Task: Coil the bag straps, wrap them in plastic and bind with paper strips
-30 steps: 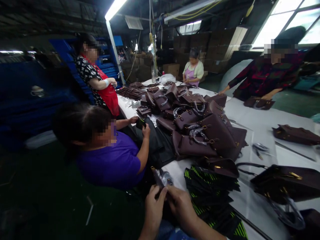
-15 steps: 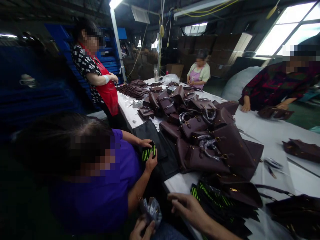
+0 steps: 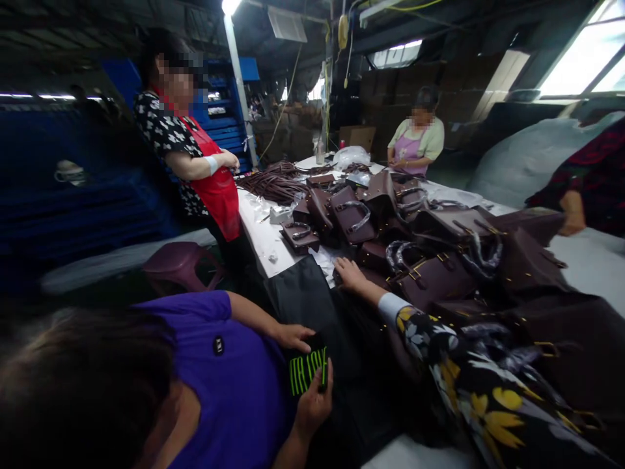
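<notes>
My right hand (image 3: 350,275), in a floral sleeve (image 3: 469,371), reaches far across the table. Its fingers are stretched out, palm down, near crumpled clear plastic (image 3: 325,260) and the edge of a dark brown handbag (image 3: 374,257). What lies directly beneath the palm is hidden. My left hand is out of view. Below my right hand lies a stack of black cloth (image 3: 303,293). Brown handbags (image 3: 432,277) with plastic-wrapped handles are piled to the right, partly behind my sleeve.
Close on my left, a co-worker in a purple shirt (image 3: 244,378) holds black folded fabric with green lettering (image 3: 308,371). Another person in a red apron (image 3: 217,195) stands beyond. Brown straps (image 3: 273,182) lie on the white table (image 3: 258,238). A purple stool (image 3: 178,264) stands at left.
My right hand has stretched forward across the table. My left hand, with a plastic-wrapped item, has left the view. The view has shifted closer to the black cloth and the bags.
</notes>
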### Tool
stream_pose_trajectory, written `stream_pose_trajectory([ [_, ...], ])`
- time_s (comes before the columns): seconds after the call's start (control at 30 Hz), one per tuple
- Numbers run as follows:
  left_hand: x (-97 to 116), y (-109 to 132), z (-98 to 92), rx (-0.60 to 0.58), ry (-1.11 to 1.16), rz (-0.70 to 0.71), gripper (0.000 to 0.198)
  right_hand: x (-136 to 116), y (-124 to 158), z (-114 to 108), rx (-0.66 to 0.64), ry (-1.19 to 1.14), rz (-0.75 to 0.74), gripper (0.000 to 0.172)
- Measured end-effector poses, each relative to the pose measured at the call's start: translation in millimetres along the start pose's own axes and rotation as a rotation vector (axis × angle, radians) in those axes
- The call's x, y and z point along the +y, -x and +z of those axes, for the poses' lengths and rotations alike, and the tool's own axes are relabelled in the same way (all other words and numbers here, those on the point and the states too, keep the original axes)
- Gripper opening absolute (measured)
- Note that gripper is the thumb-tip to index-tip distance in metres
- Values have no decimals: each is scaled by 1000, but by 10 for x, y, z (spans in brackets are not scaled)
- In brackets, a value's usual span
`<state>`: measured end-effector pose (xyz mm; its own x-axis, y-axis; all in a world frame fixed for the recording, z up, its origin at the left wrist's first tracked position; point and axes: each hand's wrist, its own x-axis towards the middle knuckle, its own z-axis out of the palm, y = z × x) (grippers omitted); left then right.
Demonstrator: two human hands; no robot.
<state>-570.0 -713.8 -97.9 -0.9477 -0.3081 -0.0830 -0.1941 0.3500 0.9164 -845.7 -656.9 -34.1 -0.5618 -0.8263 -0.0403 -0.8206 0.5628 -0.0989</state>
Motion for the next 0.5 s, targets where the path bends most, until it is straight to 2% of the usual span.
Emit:
stream_pose_trajectory([
  [0.13, -257, -757, -558, -348, 144, 130, 45, 125, -853, 307, -160, 130, 14, 109],
  [0.23, -420, -984, -761, -540, 231, 196, 48, 169, -1290, 540, -244, 170, 26, 113],
  [0.4, -609, -1049, -766, -565, 305, 245, 43, 354, -1712, 707, -303, 133, 3, 130],
  [0.5, -718, -1120, -770, -548, 362, 226, 40, 513, -1815, 684, -328, 25, -30, 121],
])
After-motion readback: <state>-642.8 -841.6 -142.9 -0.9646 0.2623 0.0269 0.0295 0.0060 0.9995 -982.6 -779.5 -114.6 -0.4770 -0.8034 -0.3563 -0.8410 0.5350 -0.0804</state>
